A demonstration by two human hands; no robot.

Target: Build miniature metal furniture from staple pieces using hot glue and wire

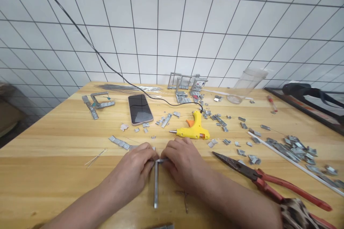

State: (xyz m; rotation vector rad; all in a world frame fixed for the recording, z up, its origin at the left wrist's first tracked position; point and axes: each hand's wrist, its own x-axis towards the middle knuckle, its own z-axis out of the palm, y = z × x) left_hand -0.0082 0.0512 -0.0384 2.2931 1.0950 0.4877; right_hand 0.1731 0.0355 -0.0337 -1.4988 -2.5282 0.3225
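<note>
My left hand [138, 164] and my right hand [184, 162] meet low in the middle, just above the wooden table. Both are closed, with fingertips pinching a bent grey metal strip [156, 189]. One leg of this strip points toward me. A short arm runs right from its corner under my right fingers, which hide its end. Beyond my left hand lies a segmented grey metal strip [120, 142], partly covered by the fingers. A yellow glue gun [195, 128] rests on its side past my right hand. Red-handled long-nose pliers [255, 177] lie beside my right forearm.
A phone [140, 108], thin metal rods [129, 87] and small metal frames [185, 86] sit toward the tiled wall. Many metal scraps [297, 146] are scattered rightward, near a white stick [292, 161] and a clear plastic jar [247, 84]. The glue gun's black cord [104, 61] hangs across.
</note>
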